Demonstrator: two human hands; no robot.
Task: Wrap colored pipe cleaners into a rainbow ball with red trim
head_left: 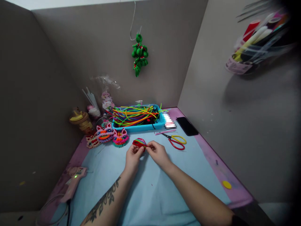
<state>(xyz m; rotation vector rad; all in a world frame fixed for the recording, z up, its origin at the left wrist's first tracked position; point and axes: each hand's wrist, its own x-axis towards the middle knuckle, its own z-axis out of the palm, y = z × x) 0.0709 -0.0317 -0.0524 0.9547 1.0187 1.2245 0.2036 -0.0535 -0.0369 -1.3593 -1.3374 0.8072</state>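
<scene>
Striped craft piece (139, 142) pinched in both hands
Fingertips of the left hand (133, 156) and right hand (158, 152) grasp it, between the table's (237, 194) left and right edges; a loosened pinch could let its strips spring apart.

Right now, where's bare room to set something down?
Blue cloth lies bare between glue gun and left forearm, and between right forearm, scissors and yellow disc. It is crowded around the striped piece, blue tray and colourful ornaments.
</scene>
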